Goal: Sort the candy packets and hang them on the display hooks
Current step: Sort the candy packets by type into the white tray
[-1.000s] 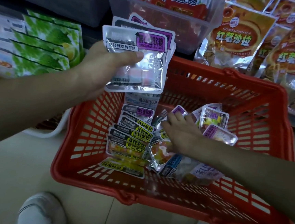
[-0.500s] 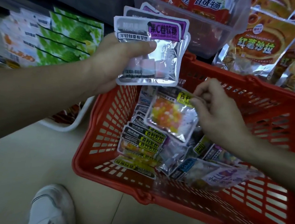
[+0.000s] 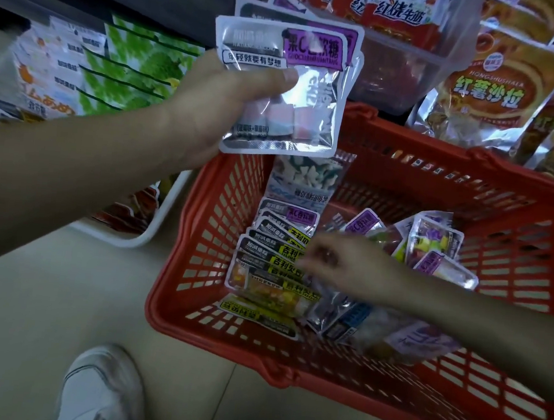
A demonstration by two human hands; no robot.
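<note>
My left hand grips a small stack of silver candy packets with purple labels, held upright above the far left corner of the red basket. Inside the basket, yellow-label packets lie fanned in a pile along the left side. My right hand reaches down to that pile, its curled fingers pinching the edge of a yellow-label packet on top. Loose purple-label and mixed packets lie to the right of that hand. No display hooks are in view.
The basket stands on a beige floor beside my white shoe. Behind it are large orange snack bags, a clear bin of red packs, green-printed packs and a white tray.
My right hand has come down from mid-air with the yellow-label packet to the yellow pile at the basket's left. The left hand keeps its purple stack raised.
</note>
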